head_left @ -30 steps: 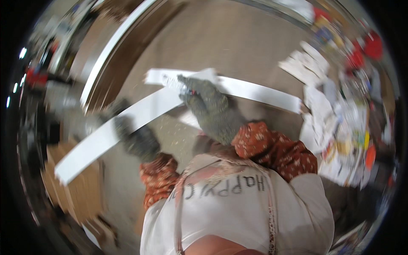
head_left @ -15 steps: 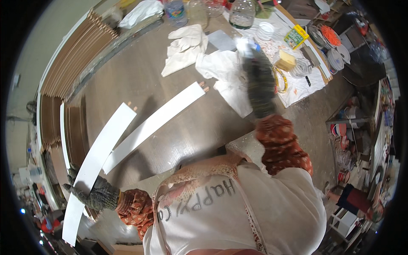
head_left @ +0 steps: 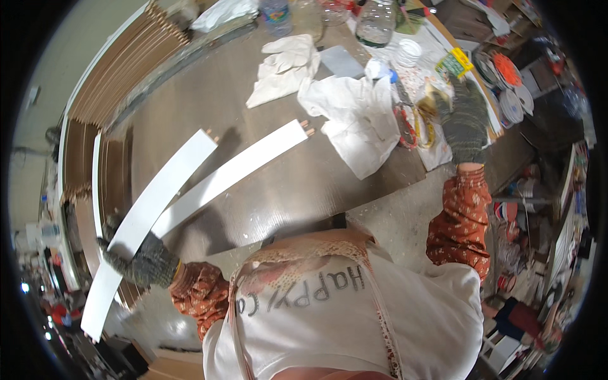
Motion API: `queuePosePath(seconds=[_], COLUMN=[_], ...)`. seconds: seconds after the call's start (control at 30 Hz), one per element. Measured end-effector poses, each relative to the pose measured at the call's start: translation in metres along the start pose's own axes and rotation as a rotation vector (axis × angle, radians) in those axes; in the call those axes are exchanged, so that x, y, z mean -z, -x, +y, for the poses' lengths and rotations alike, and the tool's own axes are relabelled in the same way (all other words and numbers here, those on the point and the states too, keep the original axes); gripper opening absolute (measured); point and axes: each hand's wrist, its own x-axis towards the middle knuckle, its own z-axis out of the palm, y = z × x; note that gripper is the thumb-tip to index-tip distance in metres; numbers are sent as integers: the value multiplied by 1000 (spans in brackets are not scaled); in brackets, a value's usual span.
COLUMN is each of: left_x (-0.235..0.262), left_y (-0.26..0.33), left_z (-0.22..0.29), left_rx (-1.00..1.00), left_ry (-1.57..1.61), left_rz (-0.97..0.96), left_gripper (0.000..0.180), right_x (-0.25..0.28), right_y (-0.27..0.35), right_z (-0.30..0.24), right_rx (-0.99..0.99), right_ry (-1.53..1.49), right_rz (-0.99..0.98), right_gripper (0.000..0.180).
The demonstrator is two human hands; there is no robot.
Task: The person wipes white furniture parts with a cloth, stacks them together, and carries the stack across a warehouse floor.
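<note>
1. The tabletop (head_left: 304,183) (dark, wood-grained) carries two long white panels lying side by side.
2. The nearer panel (head_left: 149,231) juts past the tabletop's left edge; the left hand (head_left: 142,263), gloved, has its fingers clenched round it.
3. The second panel (head_left: 237,174) lies untouched.
4. The right hand (head_left: 465,120) rests with fingers released among clutter beside a white cloth (head_left: 358,117).

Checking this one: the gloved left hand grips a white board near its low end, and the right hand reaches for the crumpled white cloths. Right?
Not quite. The head view shows the right hand over the scissors and clutter on the bench's right edge, past the cloths. The left hand does grip the board.
</note>
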Motion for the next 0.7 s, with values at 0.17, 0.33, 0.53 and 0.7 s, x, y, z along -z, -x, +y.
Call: queuePosePath(seconds=[0.17, 0.33, 0.53, 0.7], left_x=[-10, 3, 31, -28], left_y=[13, 14, 34, 32], left_z=[-15, -5, -19, 2], left_rx=[-105, -159, -490, -337], left_ry=[-163, -50, -685, -243], left_rz=[89, 39, -175, 232], left_gripper=[32, 32, 41, 34], right_x=[-33, -51, 55, -7], right_y=[41, 8, 22, 5], right_z=[-108, -106, -305, -390], right_rx=[433, 176, 967, 1181], right_ry=[-214, -846, -1131, -938], right_rz=[-312, -97, 30, -22], right_gripper=[54, 34, 43, 42])
